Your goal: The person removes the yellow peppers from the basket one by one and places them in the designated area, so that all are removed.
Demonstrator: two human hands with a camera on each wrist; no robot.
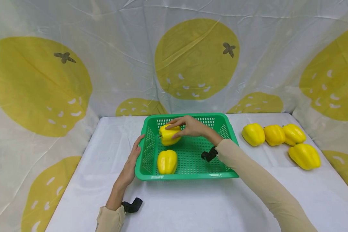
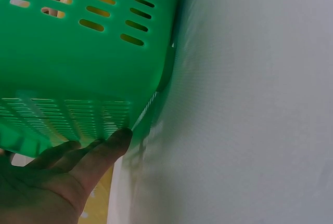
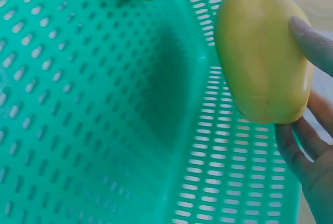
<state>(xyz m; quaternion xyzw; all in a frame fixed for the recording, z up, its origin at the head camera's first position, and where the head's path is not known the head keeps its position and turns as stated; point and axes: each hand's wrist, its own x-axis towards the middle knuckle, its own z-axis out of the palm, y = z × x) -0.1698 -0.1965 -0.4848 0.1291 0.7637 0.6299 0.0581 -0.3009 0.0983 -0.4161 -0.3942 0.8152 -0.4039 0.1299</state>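
A yellow bell pepper point(image 1: 169, 134) is in my right hand point(image 1: 192, 126), held between thumb and fingers over the back left of a green plastic basket point(image 1: 188, 176). In the right wrist view the pepper point(image 3: 265, 57) is above the basket floor, close to the perforated wall. Another yellow bell pepper point(image 1: 167, 162) lies in the basket's front left. My left hand point(image 1: 130, 166) touches the outside of the basket's left side. Its fingers point(image 2: 101, 156) lie fairly straight against the wall in the left wrist view.
Several yellow bell peppers point(image 1: 274, 135) lie on the white-covered table point(image 1: 191, 206) to the right of the basket. A lemon-print cloth point(image 1: 127, 64) hangs behind and along both sides. A black wrist mount point(image 1: 132, 205) juts from each wrist.
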